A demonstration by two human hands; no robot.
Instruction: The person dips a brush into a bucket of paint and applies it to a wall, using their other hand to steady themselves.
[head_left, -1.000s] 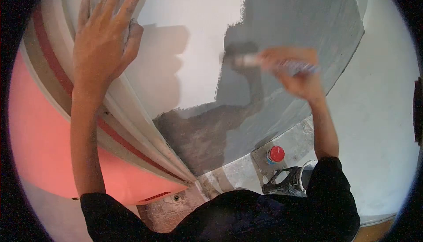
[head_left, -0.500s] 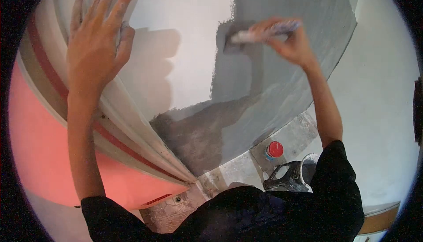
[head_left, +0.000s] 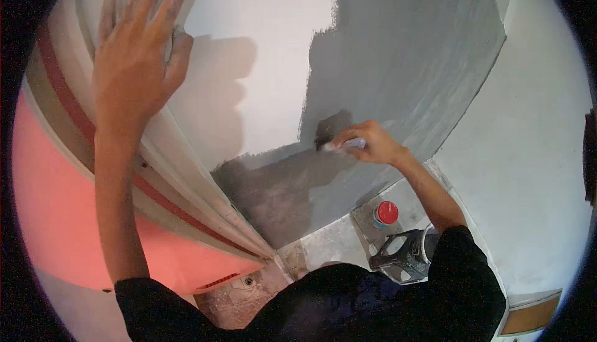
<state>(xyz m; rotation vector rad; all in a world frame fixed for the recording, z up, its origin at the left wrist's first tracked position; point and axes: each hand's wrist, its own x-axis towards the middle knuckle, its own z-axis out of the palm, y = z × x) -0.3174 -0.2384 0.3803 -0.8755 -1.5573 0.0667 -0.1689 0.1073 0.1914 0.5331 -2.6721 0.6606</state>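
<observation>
A white wall (head_left: 273, 24) is partly coated in grey paint (head_left: 398, 49), with a rough edge between the two colours. My right hand (head_left: 372, 143) is closed around the pale handle of a paintbrush (head_left: 326, 146). Its dark bristles meet the grey area near the lower corner of the white patch. At the upper left, my left hand (head_left: 140, 56) lies with fingers spread against the wall beside the pale door frame (head_left: 180, 161). That hand holds nothing, and its fingertips reach the top edge of the view.
On the floor below the wall stands a small tub with a red lid (head_left: 387, 212). Next to it is a black-and-white paint-stained container (head_left: 407, 252), partly behind my sleeve. A pale side wall (head_left: 528, 155) rises at right; a pinkish-lit area (head_left: 68, 205) lies left.
My right hand has moved down and slightly left with the paintbrush, from the upper grey area to the lower corner of the white patch. My left hand stays in place.
</observation>
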